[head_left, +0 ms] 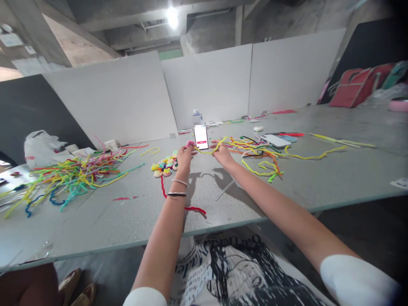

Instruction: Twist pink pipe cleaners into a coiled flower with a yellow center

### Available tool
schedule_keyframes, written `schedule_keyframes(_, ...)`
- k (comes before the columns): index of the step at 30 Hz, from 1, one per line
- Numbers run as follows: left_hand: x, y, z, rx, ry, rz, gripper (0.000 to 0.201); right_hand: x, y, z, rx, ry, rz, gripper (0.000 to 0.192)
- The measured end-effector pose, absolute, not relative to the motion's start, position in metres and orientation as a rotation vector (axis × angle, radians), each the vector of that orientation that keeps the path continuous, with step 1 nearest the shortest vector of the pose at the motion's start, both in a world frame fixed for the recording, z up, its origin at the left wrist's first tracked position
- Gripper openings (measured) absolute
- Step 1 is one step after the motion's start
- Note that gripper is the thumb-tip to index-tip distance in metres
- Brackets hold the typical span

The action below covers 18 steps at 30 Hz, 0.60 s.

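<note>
My left hand point(184, 156) is closed, pinching a small pink fuzzy piece point(190, 143), perhaps a coiled pipe cleaner. A yellow pipe cleaner point(205, 152) sags from it across to my right hand point(223, 154), whose fingers are closed on the yellow strand. Both hands are raised over the grey table, their shadows falling below. Beside my left wrist lies a cluster of small colourful pipe-cleaner flowers point(165, 165). A red pipe cleaner point(196, 209) passes beneath my left forearm. A loose heap of mixed pipe cleaners point(244, 146) sits just beyond my right hand.
A lit phone point(201, 137) leans against a water bottle point(197, 116) in front of me. Leftward is a big tangle of pipe cleaners point(86, 168) beside a white plastic bag point(43, 146). A pale phone-like slab point(277, 140) and a red bag point(352, 87) are rightward. White panels point(207, 85) stand behind.
</note>
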<state>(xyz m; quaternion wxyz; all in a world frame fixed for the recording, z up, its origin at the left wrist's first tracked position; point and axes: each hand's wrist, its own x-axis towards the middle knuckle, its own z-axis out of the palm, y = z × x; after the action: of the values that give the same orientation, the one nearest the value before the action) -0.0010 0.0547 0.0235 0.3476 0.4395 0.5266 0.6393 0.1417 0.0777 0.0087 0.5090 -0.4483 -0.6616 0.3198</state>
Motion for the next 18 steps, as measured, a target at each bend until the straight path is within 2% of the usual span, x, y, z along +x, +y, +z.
schedule_keyframes(3, 0.004, 0.052, 0.022, 1.162, 1.355, 1.537, 0.025, 0.145, 0.074, 0.005, -1.131, -1.84, 0.213, 0.059)
schedule_keyframes(6, 0.012, 0.05, 0.019, 1.2, 1.317, 1.444, 0.025, 0.144, 0.066, 0.003, -1.062, -2.051, -0.093, 0.059)
schedule_keyframes(12, 0.023, 0.055, 0.011, 1.165, 1.279, 1.364, 0.02, 0.146, 0.066, 0.007, -0.99, -2.132, -0.057, 0.039)
schedule_keyframes(18, 0.024, 0.062, 0.005, 1.049, 1.165, 1.359, 0.02, 0.151, 0.07, 0.008, -0.934, -2.102, -0.026, 0.035)
